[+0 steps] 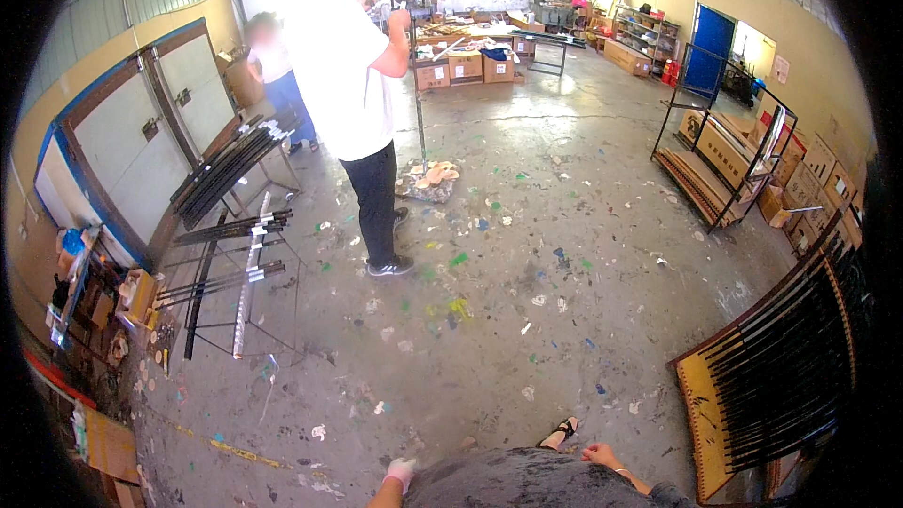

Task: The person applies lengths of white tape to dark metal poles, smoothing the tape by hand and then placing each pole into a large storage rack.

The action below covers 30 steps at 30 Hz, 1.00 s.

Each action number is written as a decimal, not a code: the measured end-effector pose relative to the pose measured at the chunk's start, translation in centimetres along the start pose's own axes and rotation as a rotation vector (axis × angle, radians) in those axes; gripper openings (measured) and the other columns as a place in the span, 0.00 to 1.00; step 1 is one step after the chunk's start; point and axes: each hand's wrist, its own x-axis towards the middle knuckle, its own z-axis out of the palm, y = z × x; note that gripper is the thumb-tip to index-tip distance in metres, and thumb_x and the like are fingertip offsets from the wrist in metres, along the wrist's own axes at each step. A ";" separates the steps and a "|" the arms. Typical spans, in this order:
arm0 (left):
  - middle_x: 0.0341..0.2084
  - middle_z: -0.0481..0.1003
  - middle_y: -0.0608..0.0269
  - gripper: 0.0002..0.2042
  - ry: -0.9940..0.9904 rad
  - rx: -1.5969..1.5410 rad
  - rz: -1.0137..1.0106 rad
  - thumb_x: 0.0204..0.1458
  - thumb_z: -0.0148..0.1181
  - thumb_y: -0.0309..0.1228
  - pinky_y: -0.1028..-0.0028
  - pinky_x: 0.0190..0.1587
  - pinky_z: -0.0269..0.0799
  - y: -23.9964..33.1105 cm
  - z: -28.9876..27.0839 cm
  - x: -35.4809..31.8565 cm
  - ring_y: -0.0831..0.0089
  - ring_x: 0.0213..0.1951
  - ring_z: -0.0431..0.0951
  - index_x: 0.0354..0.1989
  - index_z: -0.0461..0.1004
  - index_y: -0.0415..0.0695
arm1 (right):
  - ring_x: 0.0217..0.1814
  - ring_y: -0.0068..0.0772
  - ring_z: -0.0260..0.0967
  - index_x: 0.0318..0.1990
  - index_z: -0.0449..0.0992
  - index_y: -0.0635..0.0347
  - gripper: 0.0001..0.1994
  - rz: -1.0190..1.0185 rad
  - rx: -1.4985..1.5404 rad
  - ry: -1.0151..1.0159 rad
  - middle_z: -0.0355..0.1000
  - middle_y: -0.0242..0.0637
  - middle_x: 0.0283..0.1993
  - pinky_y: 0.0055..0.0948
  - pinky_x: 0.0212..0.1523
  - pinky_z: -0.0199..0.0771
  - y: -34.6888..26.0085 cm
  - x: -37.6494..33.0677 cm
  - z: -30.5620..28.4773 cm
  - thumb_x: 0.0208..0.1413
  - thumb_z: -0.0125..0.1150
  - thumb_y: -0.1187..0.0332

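Note:
My left hand [401, 471], in a pale glove, hangs beside my dark grey top [513, 478] at the lower edge. Its fingers are curled in, with nothing visible in them. On the other side of the top, my bare right hand [599, 454] hangs with its fingers loosely closed and also shows nothing in its grip. A light band circles the right wrist. Neither hand touches any object around me. One sandalled foot [562, 432] shows on the grey, paint-spotted floor [451, 348] between the top and the right hand.
A person in a white shirt [353, 85] stands ahead, one hand on an upright stand [419, 122]. Another person [279, 85] is behind. Racks of black bars [230, 165] stand left; a slanted rack of black rods [776, 367] and a metal cart [720, 165] stand right. Boxes [466, 67] line the back.

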 end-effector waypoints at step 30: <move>0.39 0.73 0.49 0.23 -0.058 0.039 -0.027 0.48 0.54 0.35 0.67 0.37 0.68 0.9 -0.2 0.0 0.63 0.36 0.74 0.49 0.66 0.32 | 0.22 0.28 0.70 0.33 0.73 0.67 0.10 0.004 0.009 -0.018 0.73 0.37 0.24 0.25 0.23 0.70 0.2 2.3 0.1 0.48 0.58 0.67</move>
